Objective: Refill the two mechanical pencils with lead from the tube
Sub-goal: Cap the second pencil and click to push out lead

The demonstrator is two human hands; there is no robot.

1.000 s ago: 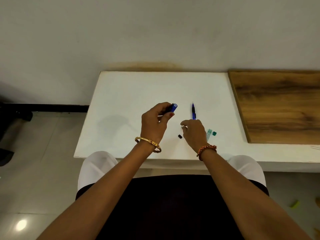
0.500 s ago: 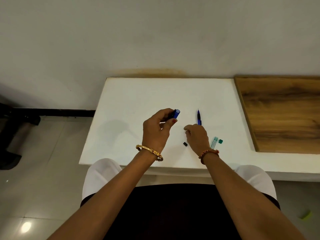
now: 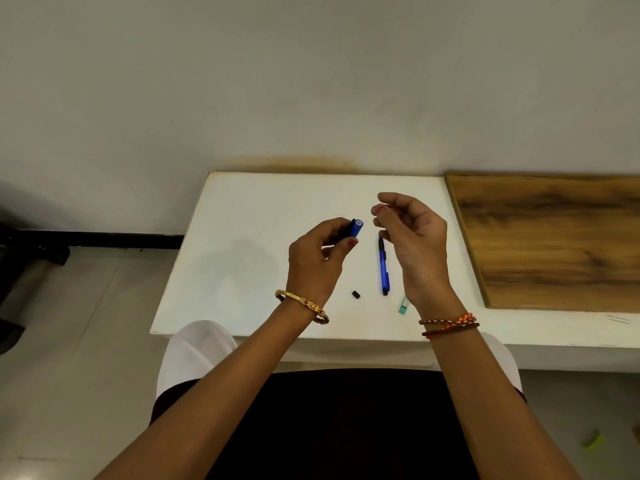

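The held mechanical pencil stood open-end up in the gripping left hand, presumably for loading; the right hand hovered beside it, fingertips pinched—lead unseen. The second pencil and lead tube lay near the table's front edge.

The white table lies bare left of the left hand and beyond both hands to the wall; between the hands a blue pencil lies lengthwise; a small black cap sits beside it; the lead tube lies under the right hand; a wooden board bounds the right.
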